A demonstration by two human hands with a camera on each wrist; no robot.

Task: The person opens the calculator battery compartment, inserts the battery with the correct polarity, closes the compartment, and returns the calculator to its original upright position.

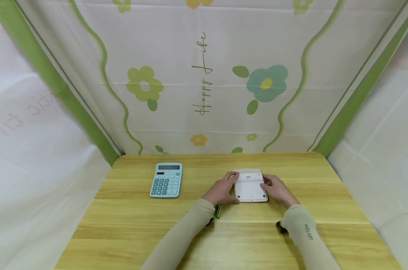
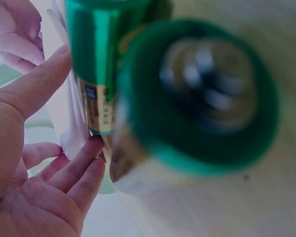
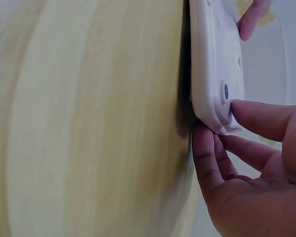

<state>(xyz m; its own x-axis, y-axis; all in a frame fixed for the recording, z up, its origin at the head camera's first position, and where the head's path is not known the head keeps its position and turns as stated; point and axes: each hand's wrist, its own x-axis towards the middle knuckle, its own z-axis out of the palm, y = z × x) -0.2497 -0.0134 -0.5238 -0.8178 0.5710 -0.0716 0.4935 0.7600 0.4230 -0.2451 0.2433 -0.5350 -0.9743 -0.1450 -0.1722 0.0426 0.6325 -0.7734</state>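
Observation:
A pale pink calculator [image 1: 249,187] lies back side up, showing small dark feet and a cover latch on its back. My left hand [image 1: 220,190] grips its left edge, fingers at the far corner and thumb at the near one. At the right edge, my right hand [image 1: 274,188] pinches the calculator [image 3: 214,64], thumb on the back and fingers curled beneath the rim. Beside my left wrist are green batteries [image 1: 218,211]; in the left wrist view a blurred battery [image 2: 202,98] looms large, with another battery [image 2: 96,64] behind it.
A light blue calculator [image 1: 166,180] lies face up to the left on the wooden table [image 1: 122,225]. A white curtain with flowers [image 1: 170,112] stands behind the table, and more white cloth hangs along both sides.

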